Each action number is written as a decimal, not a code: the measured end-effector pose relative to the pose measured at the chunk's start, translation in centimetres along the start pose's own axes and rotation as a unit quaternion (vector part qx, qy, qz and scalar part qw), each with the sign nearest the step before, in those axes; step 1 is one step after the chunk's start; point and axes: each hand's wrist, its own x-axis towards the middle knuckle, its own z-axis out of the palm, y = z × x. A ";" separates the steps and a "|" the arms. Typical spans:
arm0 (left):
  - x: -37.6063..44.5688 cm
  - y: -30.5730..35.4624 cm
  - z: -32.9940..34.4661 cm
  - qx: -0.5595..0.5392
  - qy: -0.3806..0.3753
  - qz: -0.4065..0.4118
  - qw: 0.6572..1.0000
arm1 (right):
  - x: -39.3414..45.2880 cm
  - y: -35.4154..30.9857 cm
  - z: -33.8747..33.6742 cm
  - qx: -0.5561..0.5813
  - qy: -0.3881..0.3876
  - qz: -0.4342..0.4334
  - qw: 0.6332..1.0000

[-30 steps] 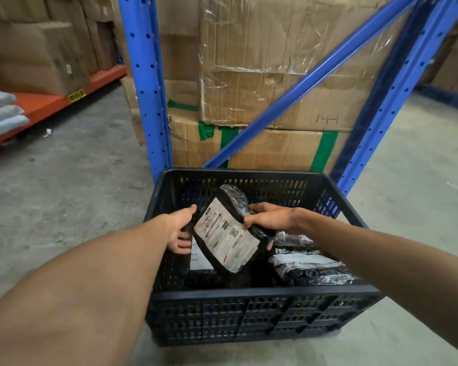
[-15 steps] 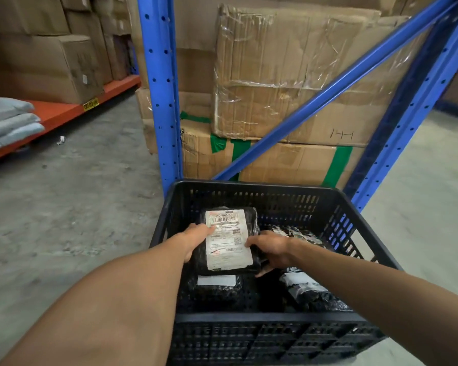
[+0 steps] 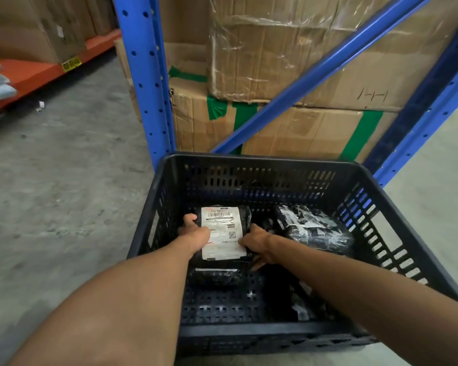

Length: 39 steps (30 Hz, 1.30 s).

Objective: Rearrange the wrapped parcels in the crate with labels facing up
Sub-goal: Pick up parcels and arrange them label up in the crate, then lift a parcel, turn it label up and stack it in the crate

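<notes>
flatly, glossy black parcel (image 3: 222, 233), label-up

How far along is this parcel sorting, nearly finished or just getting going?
Partway, it seems. One labelled parcel lies flat in the black crate, white label up, with the left hand and right hand gripping its sides. Beneath it another parcel shows a white strip. The right-side parcel shows no readable label, so probably needs turning.

Warehouse or storage facility. Indicators: blue perforated steel racking (image 3: 143, 75), stacked cardboard cartons (image 3: 288, 48) sealed with green tape and plastic film, an orange shelf beam (image 3: 37, 72), bare concrete floor (image 3: 64, 180), black plastic crate (image 3: 275, 180).
</notes>
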 end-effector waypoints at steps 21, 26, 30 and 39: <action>-5.7 10.4 5.4 0.028 -0.212 0.086 0.973 | -4.8 1.5 -16.7 -0.464 0.087 -0.144 0.870; -6.7 10.9 9.8 -0.024 -0.272 -0.001 0.962 | -4.1 4.7 -17.3 -0.508 0.049 -0.105 0.854; -6.4 11.9 11.5 -0.087 -0.277 -0.039 0.956 | -3.4 5.0 -15.9 -0.533 0.086 -0.118 0.834; -6.0 13.4 8.5 -0.169 -0.275 -0.021 0.946 | -5.2 3.6 -17.9 -0.382 0.223 -0.206 0.873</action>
